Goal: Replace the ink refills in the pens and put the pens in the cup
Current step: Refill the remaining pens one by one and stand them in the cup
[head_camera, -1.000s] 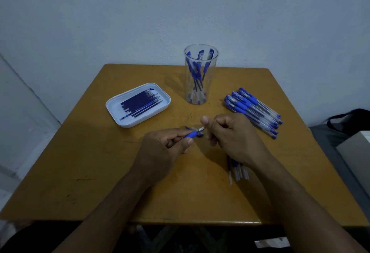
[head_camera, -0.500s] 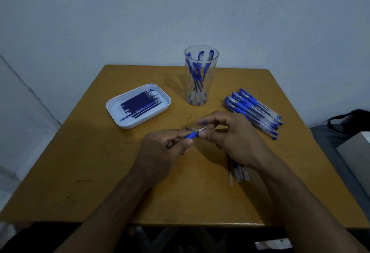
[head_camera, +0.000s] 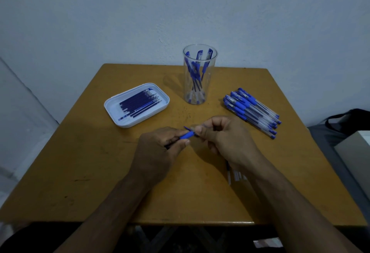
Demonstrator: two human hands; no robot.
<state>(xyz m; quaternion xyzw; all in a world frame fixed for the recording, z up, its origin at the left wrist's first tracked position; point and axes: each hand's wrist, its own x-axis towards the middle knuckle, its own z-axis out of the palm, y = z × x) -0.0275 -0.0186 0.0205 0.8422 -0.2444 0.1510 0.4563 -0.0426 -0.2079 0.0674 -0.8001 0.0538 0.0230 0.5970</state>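
Note:
My left hand (head_camera: 158, 150) grips a pen (head_camera: 187, 135) by its blue rubber grip over the middle of the table. My right hand (head_camera: 226, 138) pinches the pen's tip end with thumb and fingers; the tip itself is hidden behind them. A clear plastic cup (head_camera: 199, 74) stands at the back centre with several blue pens inside. A white tray (head_camera: 160, 98) at the back left holds several dark blue ink refills (head_camera: 140, 103). A pile of blue pens (head_camera: 252, 110) lies at the right.
The wooden table (head_camera: 80, 172) fills the view, with its front edge near my body. Several loose clear refills (head_camera: 235, 174) lie under my right forearm. A dark bag (head_camera: 348, 118) and a grey box (head_camera: 354, 150) sit off the table's right side.
My right hand's fingers opened half a second ago, then closed over the pen's tip again. My left hand has kept its hold on the pen in the same spot.

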